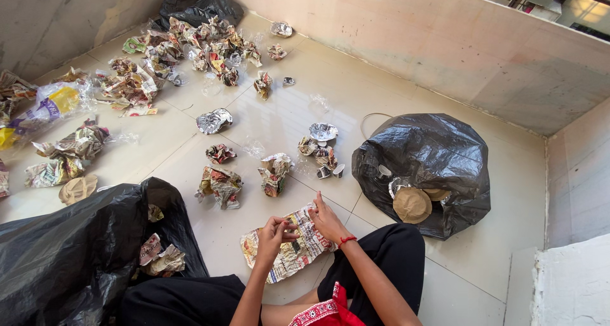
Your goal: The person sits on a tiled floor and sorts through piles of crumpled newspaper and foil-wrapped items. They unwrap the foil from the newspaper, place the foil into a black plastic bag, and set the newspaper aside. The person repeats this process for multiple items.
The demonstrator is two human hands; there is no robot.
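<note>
So the person is sitting on the pale tiled floor [381, 110] with a crumpled, flattened-out sheet of printed newspaper [289, 250] lying on the tiles right in front of their legs, and both hands are on it. The left hand [272, 232] is curled with the fingertips pinched on the sheet's upper edge, and the right hand [327, 221], the one with the red thread bracelet at the wrist, has its fingers closed down on the top right part, so both look shut on the paper rather than spread flat. That sheet looks super light, soft and floppy, already creased everywhere, so probably easy to tear if yanked; gripping near the edges or corners with a gentle pinch seems the way. Black plastic bin bags sit either side: one at the left [76, 250], one at the right [426, 167], with more crumpled paper wads [219, 185] scattered beyond.
</note>
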